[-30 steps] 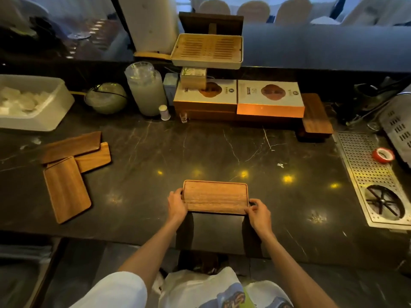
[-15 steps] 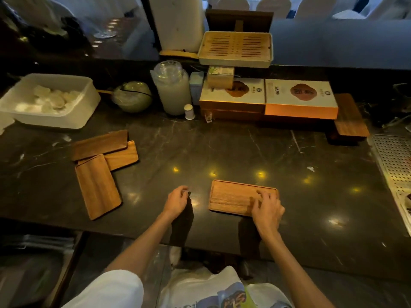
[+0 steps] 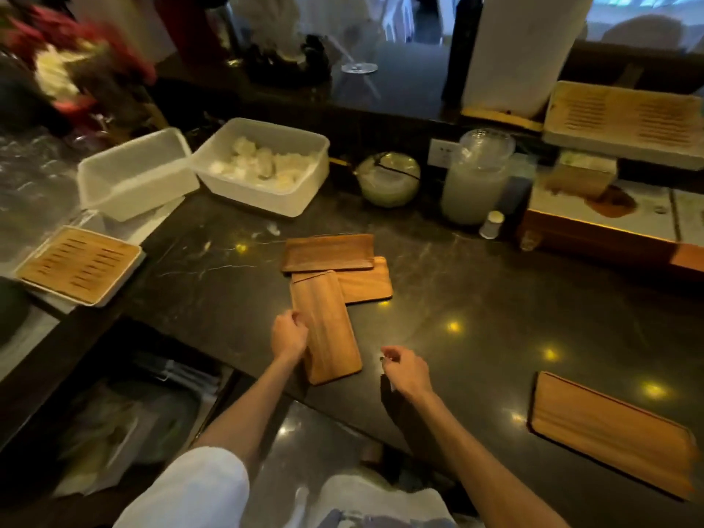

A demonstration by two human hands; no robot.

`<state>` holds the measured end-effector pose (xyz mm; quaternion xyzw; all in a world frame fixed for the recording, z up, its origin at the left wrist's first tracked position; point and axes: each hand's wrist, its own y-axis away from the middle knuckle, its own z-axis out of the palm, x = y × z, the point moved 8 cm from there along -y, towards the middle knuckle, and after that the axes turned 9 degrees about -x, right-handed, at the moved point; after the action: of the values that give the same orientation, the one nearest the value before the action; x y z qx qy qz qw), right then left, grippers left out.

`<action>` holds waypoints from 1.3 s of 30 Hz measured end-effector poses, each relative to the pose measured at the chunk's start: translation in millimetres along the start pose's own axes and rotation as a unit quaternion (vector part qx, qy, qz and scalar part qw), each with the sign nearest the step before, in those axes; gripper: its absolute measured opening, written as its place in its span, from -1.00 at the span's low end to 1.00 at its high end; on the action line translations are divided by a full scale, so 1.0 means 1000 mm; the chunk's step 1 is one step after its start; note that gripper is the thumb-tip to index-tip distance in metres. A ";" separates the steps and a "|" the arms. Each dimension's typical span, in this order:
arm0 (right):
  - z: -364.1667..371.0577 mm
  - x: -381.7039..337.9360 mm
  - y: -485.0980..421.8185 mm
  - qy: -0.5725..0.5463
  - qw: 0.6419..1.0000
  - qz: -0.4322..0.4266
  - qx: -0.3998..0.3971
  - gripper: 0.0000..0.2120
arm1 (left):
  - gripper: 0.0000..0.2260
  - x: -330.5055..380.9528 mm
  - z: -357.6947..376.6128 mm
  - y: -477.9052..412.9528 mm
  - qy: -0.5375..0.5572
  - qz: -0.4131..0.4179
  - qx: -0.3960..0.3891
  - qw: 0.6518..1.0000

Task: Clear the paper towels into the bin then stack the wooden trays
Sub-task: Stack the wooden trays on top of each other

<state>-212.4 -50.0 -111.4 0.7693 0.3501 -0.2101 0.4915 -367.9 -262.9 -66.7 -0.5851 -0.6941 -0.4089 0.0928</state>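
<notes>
Three wooden trays lie together mid-counter: a far one (image 3: 327, 252), a middle one (image 3: 367, 280) partly under it, and a near one (image 3: 328, 325) pointing toward me over the middle one's corner. My left hand (image 3: 288, 336) curls its fingers on the near tray's left edge. My right hand (image 3: 404, 369) hovers just right of that tray, fingers loosely apart, holding nothing. A fourth wooden tray (image 3: 609, 432) lies alone at the counter's front right. A white bin (image 3: 304, 192) at the back holds crumpled paper towels (image 3: 259, 161).
An empty white tub (image 3: 133, 175) and a slatted bamboo tray (image 3: 78, 264) sit at left. Behind the trays stand a green bowl (image 3: 388, 181), a cloudy jar (image 3: 476, 181), a small white bottle (image 3: 491, 224) and boxes (image 3: 602, 230). The counter's front edge runs just below my hands.
Both hands have let go of the lone tray, which now lies at the right. The view has swung left. My left hand has reached the near tray of the group.
</notes>
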 end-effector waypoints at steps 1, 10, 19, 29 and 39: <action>0.012 -0.006 -0.009 0.008 1.000 0.012 -0.014 -0.62 | -0.73 -0.005 -0.005 -0.007 0.012 -0.013 -0.005 1.000; 0.071 -0.009 -0.032 -0.261 0.954 0.130 -0.077 -0.69 | -0.68 -0.033 0.019 -0.036 0.236 -0.101 -0.159 0.953; 0.020 0.035 -0.014 -0.529 0.843 0.102 0.016 -0.71 | -0.65 -0.030 0.071 -0.006 0.418 -0.144 -0.250 0.861; -0.074 0.136 0.073 -0.479 0.864 0.059 0.147 -0.66 | -0.63 0.014 0.152 0.073 0.456 -0.062 -0.316 0.830; -0.225 0.287 0.165 -0.300 0.886 0.131 0.327 -0.56 | -0.72 0.109 0.279 0.157 0.003 0.098 -0.348 0.932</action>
<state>97.5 203.6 -106.3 0.8257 -0.0068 -0.4669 0.3164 -162.9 3.0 -109.7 -0.6443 -0.4475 -0.6156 -0.0746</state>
